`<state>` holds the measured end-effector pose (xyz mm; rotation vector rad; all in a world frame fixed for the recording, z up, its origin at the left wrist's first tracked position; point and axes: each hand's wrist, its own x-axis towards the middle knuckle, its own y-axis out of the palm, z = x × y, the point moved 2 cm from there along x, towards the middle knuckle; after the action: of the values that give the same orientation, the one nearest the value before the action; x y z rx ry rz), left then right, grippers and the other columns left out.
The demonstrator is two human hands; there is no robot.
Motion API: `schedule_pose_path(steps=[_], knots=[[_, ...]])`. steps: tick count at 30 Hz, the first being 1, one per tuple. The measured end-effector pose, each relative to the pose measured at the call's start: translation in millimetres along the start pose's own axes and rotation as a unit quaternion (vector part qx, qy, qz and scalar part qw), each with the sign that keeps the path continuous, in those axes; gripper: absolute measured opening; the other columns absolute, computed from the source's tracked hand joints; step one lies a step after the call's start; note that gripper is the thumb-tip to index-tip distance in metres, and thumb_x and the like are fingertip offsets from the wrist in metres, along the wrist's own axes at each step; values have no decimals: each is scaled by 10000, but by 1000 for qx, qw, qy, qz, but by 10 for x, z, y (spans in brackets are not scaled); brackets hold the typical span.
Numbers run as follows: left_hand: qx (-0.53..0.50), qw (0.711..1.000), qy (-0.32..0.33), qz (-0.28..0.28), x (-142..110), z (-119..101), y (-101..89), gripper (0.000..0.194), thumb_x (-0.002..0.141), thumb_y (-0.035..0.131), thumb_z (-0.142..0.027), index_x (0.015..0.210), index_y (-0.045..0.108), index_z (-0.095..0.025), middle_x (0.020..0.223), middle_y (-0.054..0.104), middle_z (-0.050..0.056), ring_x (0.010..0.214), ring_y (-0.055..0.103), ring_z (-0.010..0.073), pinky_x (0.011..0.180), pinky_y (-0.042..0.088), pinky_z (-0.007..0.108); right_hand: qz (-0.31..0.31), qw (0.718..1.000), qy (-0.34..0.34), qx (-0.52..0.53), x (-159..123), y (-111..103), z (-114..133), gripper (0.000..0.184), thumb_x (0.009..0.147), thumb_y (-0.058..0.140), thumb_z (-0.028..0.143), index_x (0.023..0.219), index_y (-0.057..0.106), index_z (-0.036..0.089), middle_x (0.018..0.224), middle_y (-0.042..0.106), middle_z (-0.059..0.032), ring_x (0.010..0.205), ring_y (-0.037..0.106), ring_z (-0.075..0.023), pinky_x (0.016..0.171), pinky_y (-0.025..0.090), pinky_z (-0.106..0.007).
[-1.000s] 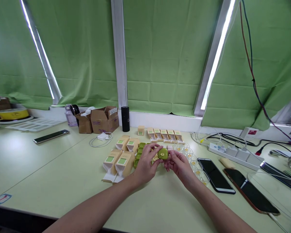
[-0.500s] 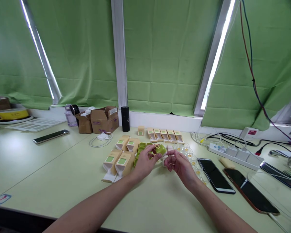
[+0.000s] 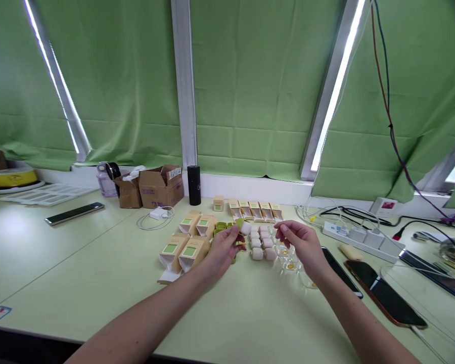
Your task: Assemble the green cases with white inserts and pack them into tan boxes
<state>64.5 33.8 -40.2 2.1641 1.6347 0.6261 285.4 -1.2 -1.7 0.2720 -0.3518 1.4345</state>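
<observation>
Small green case in the left hand over a pale table

In the head view, the pale table [image 3: 114, 283] runs below green curtains [image 3: 250, 91] and slanted window frames. Opened cartons [image 3: 189, 250] and two columns of pale blocks [image 3: 257, 253] flank the small green case [image 3: 240, 222], which the left hand [image 3: 223, 247] pinches in its fingertips. Those fingers partly hide it; the right forearm covers part of a phone [image 3: 341, 273]. The right hand [image 3: 298, 242] hangs above clear containers [image 3: 289, 264], fingers bent toward the thumb; whether it grasps anything cannot be told.
</observation>
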Motion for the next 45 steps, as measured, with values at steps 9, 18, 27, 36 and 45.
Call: schedule_pose_path(steps=[9, 18, 27, 36, 45], knots=[[-28, 999, 0, -31, 16, -12, -26, 486, 713, 928, -523, 909, 717, -131, 879, 677, 49, 741, 603, 119, 681, 492, 252, 38, 874, -187, -448, -362, -685, -62, 148, 934, 659, 366, 896, 773, 280, 939, 761, -79, 938, 635, -310, 809, 505, -462], [-25, 999, -1, -34, 6, -24, -10, 507, 683, 939, -545, 876, 711, -136, 850, 666, 44, 741, 595, 122, 662, 492, 243, 10, 755, -224, -616, -848, -871, -408, 148, 852, 632, 197, 866, 751, 284, 1099, 675, -125, 1076, 562, -374, 842, 452, -518], [-31, 999, 1, -39, -2, -37, 6, 510, 681, 939, -544, 885, 704, -140, 835, 655, 31, 744, 598, 120, 692, 501, 252, 10, 958, -125, -258, -681, -686, 60, 177, 1002, 588, 423, 938, 660, 275, 1268, 665, -123, 1280, 588, -340, 994, 525, -495], [-10, 998, 28, -61, 53, -20, -92, 501, 708, 915, -559, 881, 701, -141, 839, 653, 30, 759, 592, 130, 708, 493, 262, 136, 955, 38, 262, -98, 214, 181, 280, 845, 829, 429, 955, 625, 271, 1244, 752, -64, 1203, 714, -323, 969, 589, -556], [-7, 995, 53, -84, 77, -16, -113, 543, 638, 934, -608, 845, 714, -157, 823, 657, 27, 756, 584, 136, 672, 477, 261, 30, 887, 151, 436, 68, 466, -360, 246, 791, 890, 354, 934, 714, 259, 958, 814, -20, 820, 758, -181, 723, 615, -315]])
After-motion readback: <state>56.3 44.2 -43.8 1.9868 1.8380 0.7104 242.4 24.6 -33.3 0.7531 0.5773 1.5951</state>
